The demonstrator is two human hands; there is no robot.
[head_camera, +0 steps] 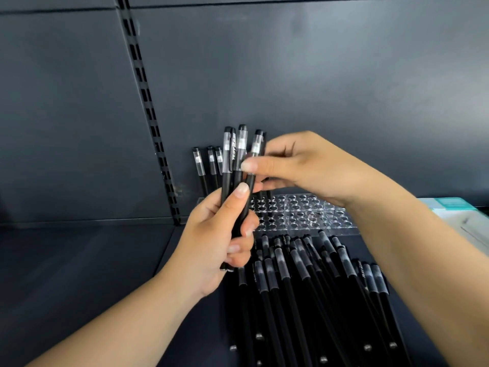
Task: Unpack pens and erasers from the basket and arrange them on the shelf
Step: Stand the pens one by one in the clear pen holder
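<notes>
Mid-frame, left hand [211, 234] curled tight round a bunch of black pens [232, 165], right hand [299, 168] pinching one pen's capped top [255, 149], loose pens [304, 287] heaped lower right

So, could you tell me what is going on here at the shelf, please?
A person is stocking black pens with clear caps. The left hand grips a small bunch of them upright, while the right hand pinches one pen from that bunch. Behind, a clear plastic holder with round holes already has a few pens standing at its back left. A loose pile of black pens lies on the dark shelf in front.
</notes>
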